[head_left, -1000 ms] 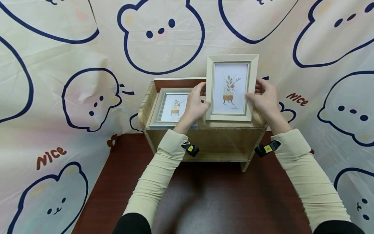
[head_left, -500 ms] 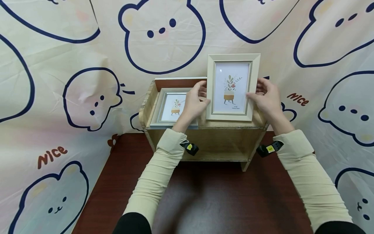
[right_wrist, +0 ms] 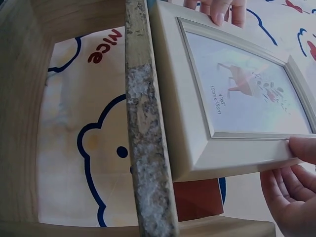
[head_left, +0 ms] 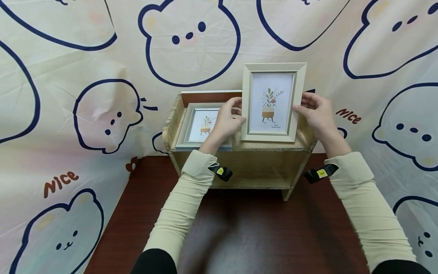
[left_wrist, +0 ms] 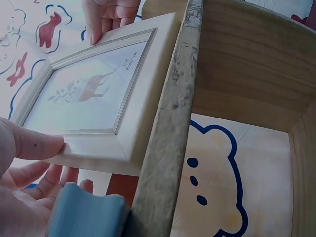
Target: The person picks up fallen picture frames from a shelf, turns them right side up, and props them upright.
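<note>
Frame [head_left: 270, 102] on shelf [head_left: 171, 121], table [head_left: 267, 228] dark red, printed cloth [head_left: 191, 64] behind.

Cream forearm sleeves cover both arms, the left sleeve [head_left: 178, 207] and the right sleeve [head_left: 373, 213] alike creased crosswise in close, narrow folds. Each ends at the wrist in a broad, smoother band, the left cuff [head_left: 199, 166] and the right cuff [head_left: 353, 171]. Toward the elbows, black sleeves [head_left: 155, 262] show. A small, blocky black device is worn at each wrist, the left wrist unit [head_left: 226, 174] and the right wrist unit [head_left: 312, 176], both bearing a yellow label [head_left: 322, 173] whose print is too small to read.
</note>
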`<control>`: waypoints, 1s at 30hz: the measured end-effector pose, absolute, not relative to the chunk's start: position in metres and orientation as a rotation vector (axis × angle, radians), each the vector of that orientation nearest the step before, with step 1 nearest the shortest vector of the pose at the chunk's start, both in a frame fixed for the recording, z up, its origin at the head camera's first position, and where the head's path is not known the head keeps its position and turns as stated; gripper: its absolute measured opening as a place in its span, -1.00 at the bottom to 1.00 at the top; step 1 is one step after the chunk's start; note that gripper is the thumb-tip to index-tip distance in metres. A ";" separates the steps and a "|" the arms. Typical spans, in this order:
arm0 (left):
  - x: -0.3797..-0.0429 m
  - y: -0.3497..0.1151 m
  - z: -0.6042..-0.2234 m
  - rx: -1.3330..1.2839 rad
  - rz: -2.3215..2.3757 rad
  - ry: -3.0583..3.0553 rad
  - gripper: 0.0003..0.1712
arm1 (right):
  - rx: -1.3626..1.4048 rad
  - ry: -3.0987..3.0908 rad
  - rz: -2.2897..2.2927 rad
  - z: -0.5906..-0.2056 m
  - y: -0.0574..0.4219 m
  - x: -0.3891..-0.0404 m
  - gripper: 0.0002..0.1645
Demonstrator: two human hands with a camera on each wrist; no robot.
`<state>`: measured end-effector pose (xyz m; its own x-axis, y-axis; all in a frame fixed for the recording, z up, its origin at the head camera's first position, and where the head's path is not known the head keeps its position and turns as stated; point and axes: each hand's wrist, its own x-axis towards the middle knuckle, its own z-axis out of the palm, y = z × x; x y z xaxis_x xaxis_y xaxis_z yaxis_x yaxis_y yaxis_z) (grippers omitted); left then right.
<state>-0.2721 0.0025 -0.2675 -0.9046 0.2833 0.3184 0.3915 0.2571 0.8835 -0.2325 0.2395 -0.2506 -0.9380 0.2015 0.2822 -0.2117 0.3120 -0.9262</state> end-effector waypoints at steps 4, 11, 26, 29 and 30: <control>-0.271 0.002 -0.266 -0.664 -1.714 -2.413 -0.42 | 0.008 -2.254 1.641 -0.249 0.241 -0.232 -0.49; -0.271 0.000 -0.267 -0.681 -1.712 -2.377 -0.44 | 0.009 -2.244 1.610 -0.248 0.239 -0.232 -0.50; -0.271 0.002 -0.272 -0.688 -1.673 -2.269 -0.43 | 0.047 -2.166 1.532 -0.246 0.234 -0.235 -0.49; -0.271 0.002 -0.273 -0.690 -1.661 -2.268 -0.44 | 0.065 -2.107 1.448 -0.238 0.231 -0.235 -0.46; -0.270 0.002 -0.273 -0.692 -1.659 -2.267 -0.44 | 0.067 -2.088 1.411 -0.234 0.229 -0.235 -0.45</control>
<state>-0.2705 0.0022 -0.2731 -0.8568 0.2281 0.4625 0.5098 0.2401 0.8261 -0.2352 0.2293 -0.2338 -0.8121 0.2856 0.5089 -0.3657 0.4305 -0.8252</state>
